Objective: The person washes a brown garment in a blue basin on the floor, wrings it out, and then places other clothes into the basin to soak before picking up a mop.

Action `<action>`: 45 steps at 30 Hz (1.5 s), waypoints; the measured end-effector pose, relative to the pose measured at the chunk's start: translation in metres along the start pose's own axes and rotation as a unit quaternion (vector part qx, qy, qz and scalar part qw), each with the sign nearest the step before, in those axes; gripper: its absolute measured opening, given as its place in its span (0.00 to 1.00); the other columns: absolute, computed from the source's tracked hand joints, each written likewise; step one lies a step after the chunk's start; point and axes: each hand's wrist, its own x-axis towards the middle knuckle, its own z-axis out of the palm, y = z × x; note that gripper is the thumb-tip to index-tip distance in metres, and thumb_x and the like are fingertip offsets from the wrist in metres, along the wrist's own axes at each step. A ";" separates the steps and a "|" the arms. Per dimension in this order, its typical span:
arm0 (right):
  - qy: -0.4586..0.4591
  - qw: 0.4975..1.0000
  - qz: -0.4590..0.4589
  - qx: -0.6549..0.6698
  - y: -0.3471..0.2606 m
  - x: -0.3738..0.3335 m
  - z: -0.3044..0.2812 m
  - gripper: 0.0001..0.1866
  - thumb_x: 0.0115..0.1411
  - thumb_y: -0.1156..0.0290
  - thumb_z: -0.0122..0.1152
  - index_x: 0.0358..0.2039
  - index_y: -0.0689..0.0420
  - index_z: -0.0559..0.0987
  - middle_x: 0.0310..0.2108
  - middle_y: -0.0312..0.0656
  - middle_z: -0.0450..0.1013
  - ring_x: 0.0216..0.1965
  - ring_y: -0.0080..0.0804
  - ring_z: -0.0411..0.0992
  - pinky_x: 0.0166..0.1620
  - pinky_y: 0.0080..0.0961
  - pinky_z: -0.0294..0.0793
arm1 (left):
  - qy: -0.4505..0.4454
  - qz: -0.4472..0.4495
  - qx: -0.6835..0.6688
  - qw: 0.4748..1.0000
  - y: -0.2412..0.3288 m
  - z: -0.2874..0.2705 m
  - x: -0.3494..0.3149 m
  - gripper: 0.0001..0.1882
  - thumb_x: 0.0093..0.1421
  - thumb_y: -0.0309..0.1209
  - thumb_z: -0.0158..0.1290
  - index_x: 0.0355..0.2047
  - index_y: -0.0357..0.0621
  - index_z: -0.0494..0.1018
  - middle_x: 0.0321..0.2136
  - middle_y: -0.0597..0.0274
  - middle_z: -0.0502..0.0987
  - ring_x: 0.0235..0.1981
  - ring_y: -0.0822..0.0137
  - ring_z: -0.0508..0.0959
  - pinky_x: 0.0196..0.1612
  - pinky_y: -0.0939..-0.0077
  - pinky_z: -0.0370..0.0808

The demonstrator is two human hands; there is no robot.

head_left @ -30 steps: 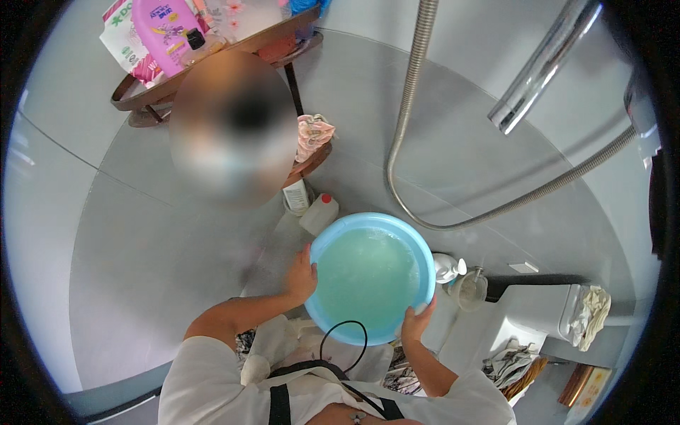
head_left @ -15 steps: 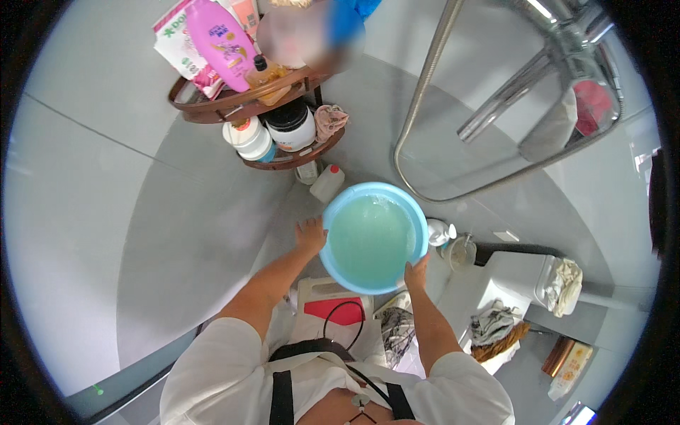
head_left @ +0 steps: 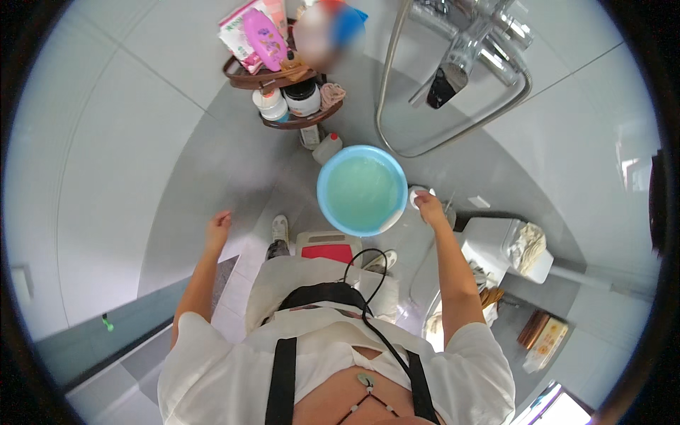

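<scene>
Left hand (head_left: pixel 219 228) released, loosely curled; right hand (head_left: pixel 429 207) at white bottle (head_left: pixel 414 197), grip unclear; round plastic basin (head_left: pixel 323 193) between.

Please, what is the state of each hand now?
Left hand: partly open, nothing visible held.
Right hand: at the white bottle; grip cannot be told.

Left fingers (head_left: pixel 224 217) and right fingers (head_left: pixel 423 199) have released the blue basin (head_left: pixel 322 190).

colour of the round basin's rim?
Light blue all round the basin; shows best in the head view, the only one here.
</scene>
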 end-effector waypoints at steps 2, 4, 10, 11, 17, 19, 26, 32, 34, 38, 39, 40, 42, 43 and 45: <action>0.055 0.984 0.022 0.167 0.025 -0.010 -0.003 0.17 0.50 0.67 0.56 0.40 0.60 0.73 0.31 0.40 0.73 0.33 0.29 0.70 0.39 0.21 0.67 | 0.029 -0.031 -0.037 0.998 0.013 -0.022 -0.025 0.11 0.56 0.29 0.48 0.38 0.39 0.71 0.29 0.66 0.73 0.30 0.74 0.71 0.36 0.82 0.68; 0.070 0.980 0.043 0.183 0.069 -0.024 -0.011 0.14 0.52 0.65 0.55 0.39 0.56 0.74 0.29 0.35 0.71 0.31 0.25 0.67 0.36 0.18 0.65 | 0.056 -0.061 -0.067 0.994 0.026 -0.032 -0.043 0.11 0.56 0.29 0.48 0.38 0.40 0.71 0.28 0.66 0.72 0.29 0.75 0.71 0.35 0.83 0.68; 0.178 0.899 0.278 0.286 0.036 -0.171 0.019 0.17 0.53 0.58 0.53 0.42 0.50 0.71 0.36 0.33 0.70 0.38 0.25 0.67 0.41 0.30 0.63 | -0.055 0.052 -0.041 0.996 0.017 -0.027 -0.016 0.11 0.55 0.30 0.48 0.38 0.40 0.71 0.27 0.65 0.73 0.30 0.74 0.72 0.35 0.81 0.69; 0.201 0.883 0.300 0.301 0.049 -0.191 0.035 0.18 0.53 0.59 0.52 0.43 0.50 0.71 0.36 0.33 0.71 0.39 0.26 0.67 0.42 0.32 0.63 | -0.081 0.081 -0.055 0.992 0.017 -0.024 -0.009 0.11 0.55 0.30 0.48 0.38 0.41 0.71 0.27 0.64 0.74 0.30 0.73 0.72 0.35 0.80 0.69; 0.283 0.852 0.349 0.268 0.059 -0.311 0.117 0.15 0.52 0.62 0.53 0.40 0.50 0.73 0.30 0.32 0.70 0.30 0.21 0.67 0.32 0.23 0.63 | -0.132 0.128 0.003 0.983 0.026 -0.036 -0.032 0.10 0.55 0.29 0.47 0.37 0.41 0.71 0.28 0.61 0.74 0.29 0.72 0.72 0.35 0.80 0.69; 0.285 0.869 0.319 0.248 0.063 -0.329 0.135 0.14 0.52 0.62 0.53 0.39 0.50 0.74 0.28 0.32 0.70 0.29 0.21 0.67 0.31 0.21 0.63 | -0.157 0.115 0.005 0.981 0.010 -0.046 -0.041 0.10 0.55 0.29 0.47 0.36 0.40 0.71 0.28 0.61 0.74 0.30 0.72 0.73 0.35 0.80 0.69; 0.252 0.941 0.223 0.033 0.017 -0.380 0.164 0.14 0.54 0.63 0.52 0.38 0.57 0.76 0.33 0.40 0.74 0.36 0.26 0.70 0.40 0.22 0.67 | -0.176 0.114 0.055 0.976 -0.008 -0.079 -0.094 0.09 0.55 0.28 0.47 0.36 0.41 0.71 0.28 0.60 0.74 0.30 0.71 0.73 0.35 0.80 0.69; 0.208 0.955 0.212 0.005 0.088 -0.464 0.201 0.17 0.52 0.56 0.48 0.33 0.55 0.77 0.33 0.43 0.74 0.38 0.42 0.71 0.42 0.30 0.69 | -0.185 0.107 0.112 0.970 -0.039 -0.090 -0.145 0.10 0.54 0.29 0.48 0.37 0.40 0.71 0.31 0.62 0.74 0.30 0.71 0.73 0.37 0.79 0.69; 0.165 0.959 0.226 0.039 0.103 -0.499 0.207 0.16 0.52 0.57 0.50 0.29 0.55 0.78 0.31 0.42 0.75 0.35 0.36 0.72 0.40 0.28 0.69 | -0.190 0.136 0.160 0.959 -0.036 -0.097 -0.166 0.10 0.54 0.30 0.49 0.36 0.40 0.71 0.31 0.61 0.74 0.30 0.71 0.73 0.37 0.78 0.69; 0.138 0.941 0.294 0.096 0.119 -0.574 0.215 0.15 0.54 0.57 0.51 0.32 0.56 0.77 0.26 0.33 0.73 0.31 0.23 0.69 0.33 0.21 0.66 | -0.171 0.208 0.247 0.931 -0.011 -0.109 -0.193 0.10 0.53 0.29 0.48 0.36 0.39 0.70 0.32 0.55 0.73 0.33 0.62 0.74 0.37 0.73 0.70; 0.152 0.919 0.331 0.152 0.134 -0.593 0.225 0.15 0.54 0.57 0.51 0.32 0.55 0.76 0.26 0.32 0.73 0.31 0.23 0.69 0.33 0.22 0.65 | -0.158 0.228 0.246 0.929 -0.003 -0.111 -0.199 0.10 0.53 0.29 0.48 0.36 0.40 0.70 0.32 0.56 0.73 0.32 0.63 0.74 0.36 0.74 0.69; 0.166 0.892 0.365 0.210 0.142 -0.611 0.235 0.14 0.54 0.57 0.51 0.32 0.54 0.76 0.26 0.31 0.72 0.30 0.22 0.69 0.33 0.22 0.65 | -0.146 0.250 0.246 0.925 0.005 -0.115 -0.203 0.10 0.53 0.30 0.48 0.36 0.40 0.70 0.32 0.57 0.73 0.32 0.65 0.73 0.36 0.75 0.69; 0.196 0.842 0.419 0.276 0.147 -0.647 0.252 0.12 0.54 0.58 0.51 0.34 0.52 0.74 0.28 0.30 0.71 0.32 0.21 0.69 0.34 0.24 0.64 | -0.135 0.276 0.241 0.921 0.009 -0.122 -0.206 0.11 0.54 0.30 0.48 0.37 0.41 0.70 0.32 0.58 0.73 0.31 0.67 0.73 0.36 0.76 0.69; 0.212 0.813 0.447 0.307 0.145 -0.665 0.261 0.12 0.54 0.59 0.51 0.35 0.51 0.73 0.29 0.30 0.71 0.33 0.21 0.69 0.34 0.25 0.64 | -0.137 0.280 0.237 0.920 0.008 -0.126 -0.206 0.11 0.54 0.30 0.48 0.37 0.41 0.70 0.33 0.58 0.73 0.32 0.67 0.73 0.36 0.75 0.69; 0.215 0.795 0.472 0.315 0.144 -0.693 0.287 0.12 0.54 0.60 0.51 0.37 0.50 0.72 0.30 0.30 0.70 0.34 0.23 0.69 0.35 0.27 0.65 | -0.149 0.292 0.238 0.914 0.010 -0.131 -0.205 0.11 0.53 0.29 0.48 0.37 0.41 0.70 0.34 0.57 0.73 0.33 0.65 0.73 0.37 0.74 0.69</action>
